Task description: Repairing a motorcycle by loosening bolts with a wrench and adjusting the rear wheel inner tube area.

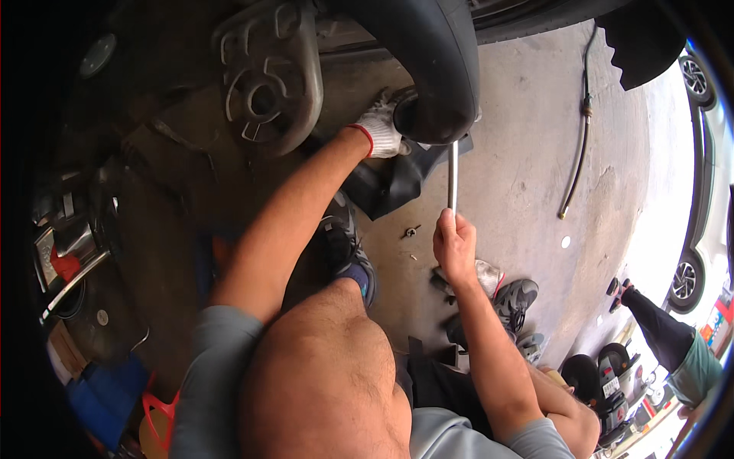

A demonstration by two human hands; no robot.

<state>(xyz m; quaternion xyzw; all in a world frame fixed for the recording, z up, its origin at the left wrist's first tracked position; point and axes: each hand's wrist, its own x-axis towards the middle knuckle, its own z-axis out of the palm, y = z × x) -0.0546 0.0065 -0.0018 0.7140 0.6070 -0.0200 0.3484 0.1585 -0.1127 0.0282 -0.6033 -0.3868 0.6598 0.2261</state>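
Note:
A thick, curved black rubber tube (440,65) comes down from the top of the view. My left hand (381,130), in a white knitted glove with a red cuff, is closed around the left side of its lower end; some fingers are hidden behind it. My bare right hand (455,245) is wrapped around a straight silvery metal bar (453,180). The bar runs up to the tube's underside, where its far end is hidden. Beneath the left hand, a folded black rubber sheet (394,191) lies on the floor. To the left stands a metal plate with cut-outs (271,84).
A small metal fitting (411,231) lies on the concrete floor, and another white glove (487,274) is by my right shoe (517,297). A black hose (585,126) stretches along the right. Boxes and tools clutter the left; a person (673,336) and a parked car (711,176) are at right.

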